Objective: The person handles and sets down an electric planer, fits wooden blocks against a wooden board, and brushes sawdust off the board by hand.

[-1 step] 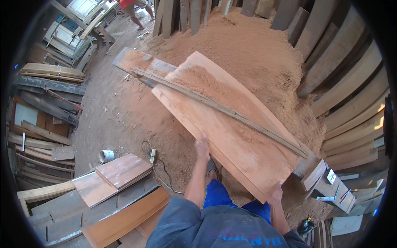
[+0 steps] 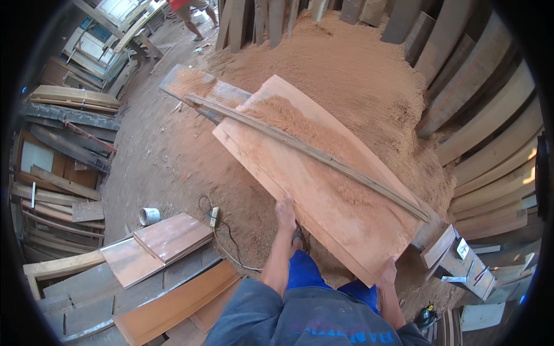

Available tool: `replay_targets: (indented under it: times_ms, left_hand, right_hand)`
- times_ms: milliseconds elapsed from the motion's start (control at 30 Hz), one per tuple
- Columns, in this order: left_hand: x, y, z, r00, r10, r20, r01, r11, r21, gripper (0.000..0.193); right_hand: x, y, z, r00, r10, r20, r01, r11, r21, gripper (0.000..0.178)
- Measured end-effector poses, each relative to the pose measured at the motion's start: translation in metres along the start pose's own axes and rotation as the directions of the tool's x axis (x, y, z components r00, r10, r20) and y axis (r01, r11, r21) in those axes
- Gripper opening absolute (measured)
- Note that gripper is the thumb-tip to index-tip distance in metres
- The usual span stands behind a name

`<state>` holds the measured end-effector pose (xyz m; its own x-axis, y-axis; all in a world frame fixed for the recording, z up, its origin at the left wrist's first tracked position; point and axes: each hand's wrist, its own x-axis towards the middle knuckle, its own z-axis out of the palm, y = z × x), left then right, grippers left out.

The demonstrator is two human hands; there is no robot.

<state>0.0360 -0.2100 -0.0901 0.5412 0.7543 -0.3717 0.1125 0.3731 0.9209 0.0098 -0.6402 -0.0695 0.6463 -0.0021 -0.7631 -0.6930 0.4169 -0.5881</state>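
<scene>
A wide reddish wooden panel [image 2: 277, 164], dusted with sawdust, lies slantwise across a narrow bench plank [image 2: 176, 87]. On top of the panel a long thin wooden batten [image 2: 311, 151] runs from upper left to lower right. Loose sawdust [image 2: 283, 112] is heaped along the batten's far side. My left hand [image 2: 285, 214] grips the panel's near long edge, its fingers partly hidden by the board. At the panel's lower right corner, my right hand [image 2: 386, 275] is closed on the short end.
Stacked boards [image 2: 173, 248] lie at lower left, beside a white bucket [image 2: 149, 217] and a power strip [image 2: 214, 217] with its cable on the ground. Planks [image 2: 490, 115] lean along the right. A big sawdust pile [image 2: 352, 63] spreads beyond the bench. Another person's legs [image 2: 193, 20] show far off.
The panel has shifted very slightly toward me, with both hands still on it. The view has moved a little.
</scene>
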Motion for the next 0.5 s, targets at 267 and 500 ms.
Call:
replay_targets:
  times_ms: [267, 500]
  left_hand:
    - [-0.009, -0.014, -0.032, 0.999, -0.021, -0.050, 0.013, 0.987, -0.160, 0.043]
    - [0.127, 0.038, -0.059, 0.991, 0.003, -0.135, -0.042, 0.957, -0.286, 0.043]
  right_hand:
    - [0.016, 0.003, -0.001, 0.997, -0.034, 0.067, 0.045, 0.986, -0.159, 0.059]
    - [0.063, 0.004, 0.131, 0.948, -0.095, 0.303, 0.167, 0.961, -0.220, 0.042]
